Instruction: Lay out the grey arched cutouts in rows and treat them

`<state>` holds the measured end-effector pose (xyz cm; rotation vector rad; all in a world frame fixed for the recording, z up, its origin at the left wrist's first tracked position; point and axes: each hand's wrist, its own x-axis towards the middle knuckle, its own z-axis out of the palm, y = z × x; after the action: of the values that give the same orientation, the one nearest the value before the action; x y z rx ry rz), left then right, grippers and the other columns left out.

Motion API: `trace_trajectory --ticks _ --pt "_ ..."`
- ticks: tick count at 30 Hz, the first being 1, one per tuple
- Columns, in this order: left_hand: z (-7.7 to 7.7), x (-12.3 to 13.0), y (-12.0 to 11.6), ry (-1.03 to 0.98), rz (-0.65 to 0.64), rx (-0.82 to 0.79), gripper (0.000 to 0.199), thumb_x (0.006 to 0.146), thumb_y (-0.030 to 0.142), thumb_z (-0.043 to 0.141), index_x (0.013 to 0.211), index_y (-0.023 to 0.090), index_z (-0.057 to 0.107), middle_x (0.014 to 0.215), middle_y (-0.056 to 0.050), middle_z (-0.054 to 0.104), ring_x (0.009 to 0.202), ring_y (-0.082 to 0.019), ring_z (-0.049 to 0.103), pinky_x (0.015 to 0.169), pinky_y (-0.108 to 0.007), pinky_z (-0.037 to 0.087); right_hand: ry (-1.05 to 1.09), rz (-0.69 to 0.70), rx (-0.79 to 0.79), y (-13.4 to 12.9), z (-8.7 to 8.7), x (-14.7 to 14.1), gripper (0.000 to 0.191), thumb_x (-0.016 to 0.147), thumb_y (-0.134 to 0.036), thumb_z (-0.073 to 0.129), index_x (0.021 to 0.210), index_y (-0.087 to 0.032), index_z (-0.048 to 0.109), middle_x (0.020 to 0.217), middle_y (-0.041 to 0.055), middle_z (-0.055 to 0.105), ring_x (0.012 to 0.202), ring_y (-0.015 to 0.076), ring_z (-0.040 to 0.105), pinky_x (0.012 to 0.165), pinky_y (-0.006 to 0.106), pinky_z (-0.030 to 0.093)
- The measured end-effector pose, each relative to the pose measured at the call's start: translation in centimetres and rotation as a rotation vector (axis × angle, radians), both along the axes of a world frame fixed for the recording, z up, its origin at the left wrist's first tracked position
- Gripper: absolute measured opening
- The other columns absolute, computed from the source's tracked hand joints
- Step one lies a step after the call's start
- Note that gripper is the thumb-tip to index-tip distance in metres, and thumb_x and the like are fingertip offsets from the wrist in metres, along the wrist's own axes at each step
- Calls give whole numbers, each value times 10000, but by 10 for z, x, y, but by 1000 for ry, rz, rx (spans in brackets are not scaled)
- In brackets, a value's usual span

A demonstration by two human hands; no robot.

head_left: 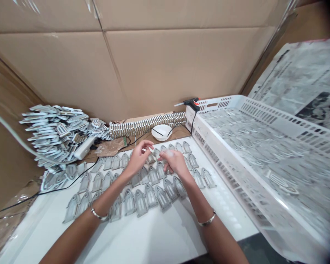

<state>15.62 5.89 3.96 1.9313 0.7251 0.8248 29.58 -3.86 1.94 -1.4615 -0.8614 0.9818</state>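
Note:
Rows of small grey, arch-shaped frames with pointed tops and translucent panels (151, 196) lie on the white tabletop (165, 234). My left hand (139, 157) hovers over the back rows, its fingers curved and thumb apart from the forefinger. Just below its fingertips is one of the frames (151, 158); I cannot tell whether they touch. To the right, my right hand (175, 160) has its fingers bent inward and pressed together. A whitish translucent bit (169, 153) shows at its fingers, too blurred to name. Each wrist has a silver bangle.
A white plastic crate (217, 146) with layers of similar frames stands right. A black glue gun (191, 103) rests on its corner. Behind are a white bowl (161, 132), a row of stacked frames (148, 124), a heaped pile (55, 132), a power strip (85, 147) and cables.

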Motion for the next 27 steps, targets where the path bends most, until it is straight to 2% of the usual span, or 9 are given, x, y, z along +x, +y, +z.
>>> trace_trajectory --ticks 3,7,11,16,18,21,23,27 --pt "10 0 -1 17 -54 13 181 844 313 591 952 172 624 898 -33 648 793 -164 587 682 -251 427 6 63 -1 0 1 -4 216 818 -356 620 695 -180 641 778 68 738 343 122 550 275 215 289" --pt "4 2 -3 119 -159 55 266 770 376 721 917 168 645 823 -20 656 725 -158 578 626 -243 412 53 194 -18 -1 5 -12 112 751 -253 613 681 -178 656 680 37 709 357 139 567 269 215 309" --pt "1 1 1 94 -239 -68 315 738 430 750 839 155 634 767 -10 640 680 -143 572 620 -242 429 123 292 17 -2 8 -16 83 709 -237 635 722 -164 672 691 32 716 380 127 569 297 208 355" --pt "9 -5 1 36 -234 -236 429 649 514 798 788 150 619 739 -5 627 656 -133 562 606 -241 424 178 381 82 -4 11 -19 232 722 -343 707 844 -148 682 757 49 733 482 143 624 362 213 435" --pt "11 -9 -3 -5 -177 -328 476 675 597 751 776 156 600 683 16 593 594 -114 531 561 -231 397 209 332 120 -3 13 -19 278 733 -381 714 879 -147 681 777 50 734 476 127 608 351 199 405" --pt "11 -14 -13 -50 -130 -473 517 760 673 634 758 158 578 642 29 560 537 -92 495 513 -218 359 270 189 189 -2 14 -18 315 743 -436 713 857 -145 678 791 45 725 436 81 547 327 176 326" --pt "9 -16 -20 -64 -134 -579 505 739 646 682 772 151 584 674 13 598 561 -93 529 526 -214 378 316 116 210 -1 13 -16 342 721 -464 730 822 -143 670 694 18 689 404 62 494 316 171 283" --pt "3 -12 -31 -181 -95 -743 447 625 474 855 772 144 592 712 -6 656 635 -100 605 623 -218 454 397 28 214 0 9 -18 420 639 -492 776 847 -148 656 538 -42 586 367 58 436 308 171 245"
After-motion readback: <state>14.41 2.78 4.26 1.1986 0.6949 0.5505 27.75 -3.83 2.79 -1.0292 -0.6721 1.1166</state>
